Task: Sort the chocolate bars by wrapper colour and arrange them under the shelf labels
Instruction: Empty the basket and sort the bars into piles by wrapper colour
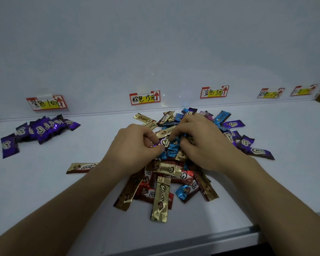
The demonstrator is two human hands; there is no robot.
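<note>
Left hand: Your left hand (137, 145) rests on the middle of the mixed pile (160, 196). Its fingers are curled, and the thumb and a finger pinch a dark purple bar (165, 142).
Right hand: Your right hand (203, 143) is just beside the left one, with its fingers bent down into the wrappers. I cannot tell if it holds a bar or only pokes at them.
Step now: I think you are picking the purple bars out of the mix.
Next move: Lift the pinched bar up slowly, because blue and gold bars lie against it and could come along. Then carry it far left to the purple group (41, 130).
The pile: Gold, red, blue and purple bars lie across each other in the middle of the shelf (63, 200), reaching back to the wall.
More purple: A few right-side purple bars (248, 143) lie at the pile's right edge, so I think there are more to fetch.
Loose gold bar: One loose gold bar (81, 167) lies alone, just left of the pile and near your left arm.
Boxes or trays: There are none. The spots under the labels do that job.
First spot: The purple group sits under the first label (47, 102). The bars touch and overlap and are not in a neat row.
Other labels: The second label (144, 97) and third label (214, 91) hang above the pile. The fourth label (270, 93) and fifth label (304, 90) are too blurry to read.
How far: It looks early, since only purple has its own spot.
</note>
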